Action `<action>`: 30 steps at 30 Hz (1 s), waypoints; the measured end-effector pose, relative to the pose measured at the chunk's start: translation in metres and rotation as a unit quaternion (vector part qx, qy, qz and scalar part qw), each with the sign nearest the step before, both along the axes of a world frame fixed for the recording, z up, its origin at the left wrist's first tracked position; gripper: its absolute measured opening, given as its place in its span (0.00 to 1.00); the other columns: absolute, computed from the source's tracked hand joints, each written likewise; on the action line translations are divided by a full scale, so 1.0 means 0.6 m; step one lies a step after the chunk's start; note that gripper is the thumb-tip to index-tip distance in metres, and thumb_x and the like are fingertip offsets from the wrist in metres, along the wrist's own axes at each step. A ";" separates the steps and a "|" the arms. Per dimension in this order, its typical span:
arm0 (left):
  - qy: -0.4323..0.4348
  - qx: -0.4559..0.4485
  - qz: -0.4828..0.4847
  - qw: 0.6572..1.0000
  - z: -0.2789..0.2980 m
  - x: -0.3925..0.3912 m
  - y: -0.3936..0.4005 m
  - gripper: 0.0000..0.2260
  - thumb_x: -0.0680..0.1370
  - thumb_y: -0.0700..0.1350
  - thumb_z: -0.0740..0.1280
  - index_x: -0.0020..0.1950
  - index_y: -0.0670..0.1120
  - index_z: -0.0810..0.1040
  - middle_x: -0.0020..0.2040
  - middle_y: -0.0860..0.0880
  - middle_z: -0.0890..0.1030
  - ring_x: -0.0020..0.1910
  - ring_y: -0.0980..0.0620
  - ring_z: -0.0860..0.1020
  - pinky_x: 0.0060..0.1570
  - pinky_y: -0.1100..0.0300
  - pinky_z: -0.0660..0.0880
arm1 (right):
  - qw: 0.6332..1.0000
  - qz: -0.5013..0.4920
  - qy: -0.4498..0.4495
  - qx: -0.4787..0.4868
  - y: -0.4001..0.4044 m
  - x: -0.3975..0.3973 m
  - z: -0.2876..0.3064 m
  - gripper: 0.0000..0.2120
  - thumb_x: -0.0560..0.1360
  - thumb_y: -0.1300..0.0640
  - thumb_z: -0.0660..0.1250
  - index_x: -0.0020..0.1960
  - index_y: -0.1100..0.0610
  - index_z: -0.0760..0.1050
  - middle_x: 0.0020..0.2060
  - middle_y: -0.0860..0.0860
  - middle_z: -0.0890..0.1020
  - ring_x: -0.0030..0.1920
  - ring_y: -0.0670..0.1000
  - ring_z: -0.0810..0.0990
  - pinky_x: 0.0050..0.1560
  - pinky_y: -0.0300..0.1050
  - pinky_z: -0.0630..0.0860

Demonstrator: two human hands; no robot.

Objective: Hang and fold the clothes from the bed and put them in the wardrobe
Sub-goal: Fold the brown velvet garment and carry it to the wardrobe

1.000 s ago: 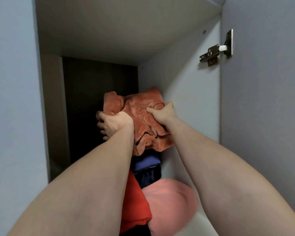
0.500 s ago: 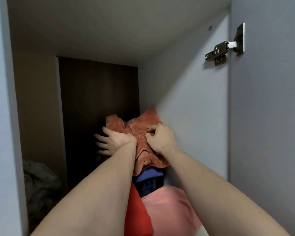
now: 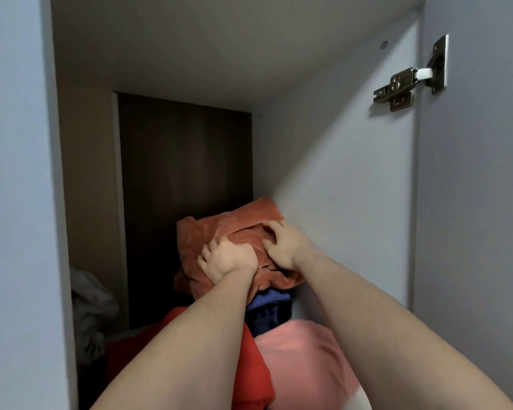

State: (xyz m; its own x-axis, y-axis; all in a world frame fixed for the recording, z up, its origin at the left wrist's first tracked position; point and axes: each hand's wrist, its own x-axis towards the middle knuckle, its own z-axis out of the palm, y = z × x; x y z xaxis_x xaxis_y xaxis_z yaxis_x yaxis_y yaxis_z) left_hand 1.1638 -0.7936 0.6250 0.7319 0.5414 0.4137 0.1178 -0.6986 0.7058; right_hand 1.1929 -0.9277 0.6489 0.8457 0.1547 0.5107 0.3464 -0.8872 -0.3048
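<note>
Two hands on the orange cloth at the top of the wardrobe stack

Both hands reach into the wardrobe (image 3: 338, 179) and meet on the orange cloth (image 3: 219, 229), a soft, velvety bundle sitting on top of a pile of folded clothes. The left hand (image 3: 224, 260) has its fingers curled into the fabric on the bundle's left front, knuckles towards the camera, gripping a fold. The right hand (image 3: 285, 247) lies just beside it on the bundle's right side, fingers bent and digging into the cloth, thumb pressed against its front face. The two hands are close together but not quite touching.

The orange cloth leans against the wardrobe's right inner wall, with one corner sticking up along that wall. Directly under the orange cloth lies a blue garment (image 3: 271, 298), and below that a darker navy one (image 3: 268, 321). In front of the pile, lower down, sit a red garment (image 3: 249, 365) on the left and a pink one (image 3: 302, 359) on the right, side by side and touching. Far to the left of the orange cloth, low in the dark part of the wardrobe, a pale crumpled fabric (image 3: 89, 309) is heaped. Up to the right of the cloth, a metal hinge (image 3: 409, 81) joins the side wall to the open door (image 3: 474, 202).
</note>
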 end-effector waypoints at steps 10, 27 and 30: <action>0.063 0.023 -0.006 0.998 -0.020 0.015 0.005 0.24 0.79 0.51 0.57 0.73 0.48 0.75 0.74 0.47 0.74 0.79 0.46 0.62 0.80 0.47 0.48 | 0.988 -0.038 0.058 -0.136 0.011 0.007 -0.015 0.27 0.87 0.45 0.49 0.85 0.49 0.53 0.85 0.49 0.53 0.84 0.53 0.52 0.83 0.49 0.47; -0.102 0.062 -0.030 0.992 0.002 -0.041 -0.016 0.23 0.77 0.41 0.62 0.73 0.50 0.73 0.79 0.52 0.68 0.80 0.48 0.60 0.80 0.46 0.49 | 0.986 0.008 -0.125 0.109 -0.029 -0.061 -0.018 0.16 0.84 0.58 0.61 0.68 0.60 0.80 0.69 0.58 0.79 0.70 0.58 0.75 0.73 0.41 0.63; -0.150 0.057 -0.052 0.986 0.009 -0.051 -0.036 0.22 0.77 0.41 0.63 0.71 0.52 0.76 0.77 0.53 0.71 0.78 0.49 0.62 0.80 0.48 0.49 | 0.978 0.003 -0.156 0.139 -0.042 -0.087 -0.020 0.14 0.83 0.61 0.61 0.64 0.61 0.81 0.64 0.57 0.81 0.66 0.57 0.78 0.69 0.41 0.65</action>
